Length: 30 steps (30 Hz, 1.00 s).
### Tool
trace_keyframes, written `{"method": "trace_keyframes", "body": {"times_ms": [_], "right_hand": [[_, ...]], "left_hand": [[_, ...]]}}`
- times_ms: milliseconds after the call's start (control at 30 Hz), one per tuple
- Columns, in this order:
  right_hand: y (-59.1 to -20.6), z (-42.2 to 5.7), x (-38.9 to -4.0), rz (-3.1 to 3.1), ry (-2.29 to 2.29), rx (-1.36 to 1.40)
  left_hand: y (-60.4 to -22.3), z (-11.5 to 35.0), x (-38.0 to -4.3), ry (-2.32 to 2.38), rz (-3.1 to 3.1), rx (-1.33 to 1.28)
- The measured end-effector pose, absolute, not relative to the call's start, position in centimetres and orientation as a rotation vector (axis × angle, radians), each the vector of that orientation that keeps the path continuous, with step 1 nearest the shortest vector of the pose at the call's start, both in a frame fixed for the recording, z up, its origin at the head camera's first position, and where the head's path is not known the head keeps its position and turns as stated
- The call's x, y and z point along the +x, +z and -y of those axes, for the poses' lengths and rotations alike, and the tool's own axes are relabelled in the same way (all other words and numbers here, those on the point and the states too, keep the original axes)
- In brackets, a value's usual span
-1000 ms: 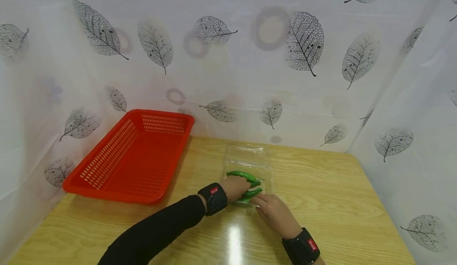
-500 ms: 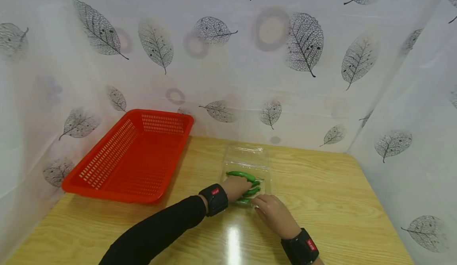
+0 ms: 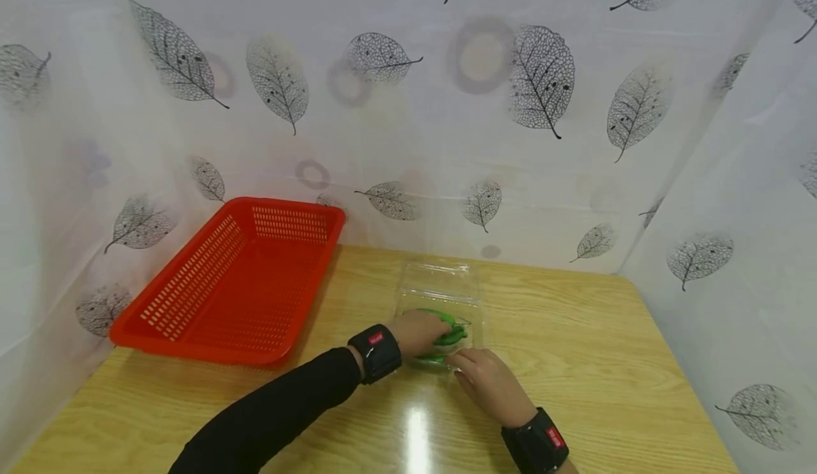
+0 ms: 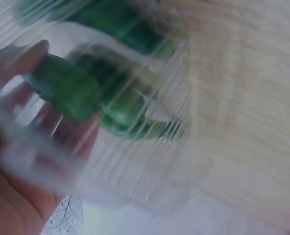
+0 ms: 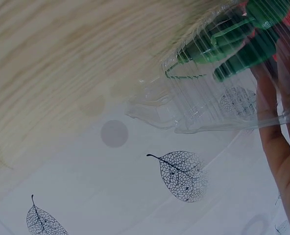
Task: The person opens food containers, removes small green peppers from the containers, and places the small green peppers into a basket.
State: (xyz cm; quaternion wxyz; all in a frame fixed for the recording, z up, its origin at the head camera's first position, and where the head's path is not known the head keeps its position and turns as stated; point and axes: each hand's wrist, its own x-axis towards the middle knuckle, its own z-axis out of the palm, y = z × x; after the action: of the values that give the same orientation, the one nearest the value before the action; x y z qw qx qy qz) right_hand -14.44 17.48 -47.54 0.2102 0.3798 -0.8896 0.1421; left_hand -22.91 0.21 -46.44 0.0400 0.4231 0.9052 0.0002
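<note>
A clear plastic clamshell box [image 3: 471, 305] lies on the table, its lid folded back toward the curtain. Several green chili peppers [image 3: 452, 338] lie inside. My left hand [image 3: 418, 332] reaches in from the left; its thumb and fingers pinch a green chili pepper [image 4: 69, 93], seen through the box wall in the left wrist view. One pepper [image 3: 429, 360] lies along the near side. At the near right corner my right hand [image 3: 494, 382] grips the box rim, fingertips over the edge. In the right wrist view the ribbed wall partly covers fingers [image 5: 268, 100].
A large red plastic basket [image 3: 262, 282] with slotted walls stands at the left. The light wood table [image 3: 562, 346] extends right of the box. A white curtain [image 3: 408, 126] with a leaf print hangs behind and at both sides.
My left hand has shifted slightly left and away from me. A pepper by its fingers has moved toward the far pepper, widening the gap to the near one. My right hand stays at the rim.
</note>
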Motion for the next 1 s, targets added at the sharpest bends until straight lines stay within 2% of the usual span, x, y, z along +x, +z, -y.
{"method": "trace_keyframes", "body": {"times_ms": [433,667,1000], "right_hand": [[-47.3,-17.4,-14.4,2.542,0.397,1.042],[-47.1,-17.5,-14.4,2.568,0.397,1.035],[-47.1,-17.5,-14.4,2.587,0.402,1.026]], "left_hand": [[-40.4,2.8,-21.9,0.05,-2.813,1.292],[-38.5,5.5,-21.9,0.119,-2.878,1.279],[-35.2,9.9,-22.7,0.262,-2.859,1.109]]}}
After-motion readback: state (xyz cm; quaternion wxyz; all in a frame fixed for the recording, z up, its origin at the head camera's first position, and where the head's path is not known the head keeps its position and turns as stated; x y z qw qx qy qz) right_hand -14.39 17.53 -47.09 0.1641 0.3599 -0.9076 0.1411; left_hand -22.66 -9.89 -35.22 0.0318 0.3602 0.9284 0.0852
